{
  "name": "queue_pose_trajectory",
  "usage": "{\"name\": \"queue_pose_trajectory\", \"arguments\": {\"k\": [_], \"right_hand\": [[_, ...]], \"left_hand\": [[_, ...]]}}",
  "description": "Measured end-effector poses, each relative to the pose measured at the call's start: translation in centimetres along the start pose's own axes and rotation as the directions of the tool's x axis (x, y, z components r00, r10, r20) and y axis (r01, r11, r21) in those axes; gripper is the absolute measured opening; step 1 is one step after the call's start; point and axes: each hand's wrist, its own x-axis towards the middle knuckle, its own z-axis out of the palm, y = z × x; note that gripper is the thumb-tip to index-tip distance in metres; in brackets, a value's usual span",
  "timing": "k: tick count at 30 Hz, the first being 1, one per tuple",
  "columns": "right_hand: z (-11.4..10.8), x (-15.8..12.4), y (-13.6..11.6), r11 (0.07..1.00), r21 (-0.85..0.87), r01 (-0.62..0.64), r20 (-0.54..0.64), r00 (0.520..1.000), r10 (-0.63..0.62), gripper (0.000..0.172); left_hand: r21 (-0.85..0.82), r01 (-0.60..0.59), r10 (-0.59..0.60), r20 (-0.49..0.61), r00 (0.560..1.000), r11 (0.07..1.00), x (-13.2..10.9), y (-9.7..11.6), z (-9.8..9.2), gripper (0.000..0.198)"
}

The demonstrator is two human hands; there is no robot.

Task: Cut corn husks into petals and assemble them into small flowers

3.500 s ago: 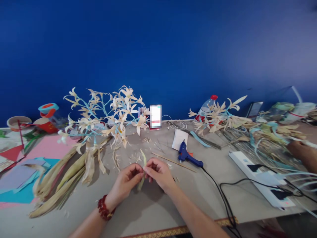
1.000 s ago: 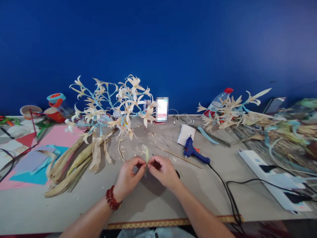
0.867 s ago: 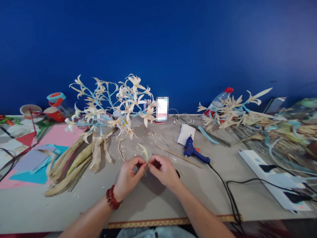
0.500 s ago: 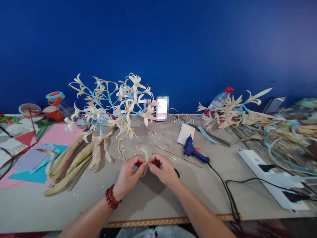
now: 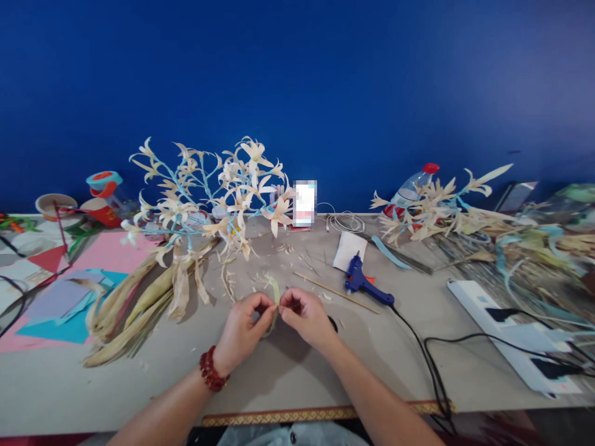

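Note:
A pale green strip of husk (image 5: pixel 276 291), fringed at its top, stands between my two hands above the table. My left hand (image 5: pixel 246 322) pinches it between thumb and forefinger from the left. From the right, my right hand (image 5: pixel 307 316) closes thumb and forefinger on the same strip, fingertips almost touching the left ones. The strip's lower part is mostly hidden behind my fingers. Part of a black ring-shaped thing (image 5: pixel 333 323) shows beside my right hand. Husk scraps (image 5: pixel 227 280) and a thin wooden stick (image 5: pixel 337 292) lie just beyond the hands.
Husk flowers on blue stems (image 5: pixel 204 192) stand at the back left, with dry husks (image 5: pixel 134 316) and coloured paper (image 5: pixel 51 322) nearer. A blue glue gun (image 5: pixel 365 282) lies to the right, its cord running toward a white power strip (image 5: pixel 483 331). A lit phone (image 5: pixel 304 204) stands at the back.
Almost nothing differs. Both hands stay in place pinching the strip, whose fringed top has shifted very slightly.

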Motion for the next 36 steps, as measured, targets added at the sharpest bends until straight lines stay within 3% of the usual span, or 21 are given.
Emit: {"name": "queue_pose_trajectory", "arguments": {"k": [12, 15, 18, 21, 23, 26, 28, 29, 31, 33, 36], "right_hand": [[0.2, 0.0, -0.2, 0.98, 0.186, -0.064, 0.018, 0.998, 0.062, 0.007], [0.2, -0.1, -0.4, 0.92, 0.365, -0.139, 0.077, 0.99, 0.119, 0.011], [-0.5, -0.1, -1.1, 0.786, 0.604, -0.13, 0.083, 0.992, 0.1, 0.016], [-2.8, -0.2, -2.2, 0.615, 0.788, -0.023, 0.058, 0.998, -0.037, 0.021], [-5.2, -0.5, -3.0, 0.491, 0.86, 0.139, -0.068, 0.985, -0.16, 0.025], [-9.1, -1.1, -4.2, 0.28, 0.841, 0.464, -0.407, 0.882, -0.24, 0.021], [-11.1, -1.5, -4.7, 0.215, 0.776, 0.593, -0.554, 0.804, -0.216, 0.018], [-11.8, -1.6, -4.9, 0.221, 0.749, 0.625, -0.596, 0.781, -0.189, 0.017], [-12.3, -1.7, -5.1, 0.279, 0.735, 0.618, -0.605, 0.783, -0.143, 0.018], [-11.7, -1.5, -5.1, 0.375, 0.766, 0.522, -0.512, 0.848, -0.136, 0.019], [-9.4, -1.1, -4.7, 0.587, 0.773, 0.24, -0.212, 0.97, -0.118, 0.019]], "left_hand": [[-0.04, 0.001, -0.001, -0.009, 1.0, 0.999, 0.0, 0.2, 0.1, 0.014], [-0.012, 0.003, -0.003, -0.029, 1.0, 1.0, 0.2, -0.1, 0.1, 0.014], [-0.002, 0.036, -0.036, -0.075, 0.997, 0.999, 0.6, -0.6, -0.2, 0.014], [-0.009, 0.064, -0.065, -0.118, 0.991, 0.998, 1.0, -1.3, -0.4, 0.014], [0.003, 0.075, -0.074, -0.137, 0.988, 0.997, 1.3, -1.9, -0.5, 0.015], [0.051, 0.092, -0.082, -0.17, 0.982, 0.994, 1.7, -2.5, -1.0, 0.017], [0.126, 0.108, -0.086, -0.17, 0.982, 0.986, 2.0, -2.7, -1.7, 0.016], [0.187, 0.121, -0.091, -0.159, 0.983, 0.975, 2.1, -2.7, -2.3, 0.016], [0.332, 0.137, -0.098, -0.132, 0.986, 0.933, 2.2, -2.7, -3.9, 0.015], [0.466, 0.165, -0.114, -0.136, 0.984, 0.869, 2.5, -2.7, -6.0, 0.015], [0.589, 0.217, -0.152, -0.158, 0.976, 0.779, 3.0, -3.1, -9.1, 0.018]]}}
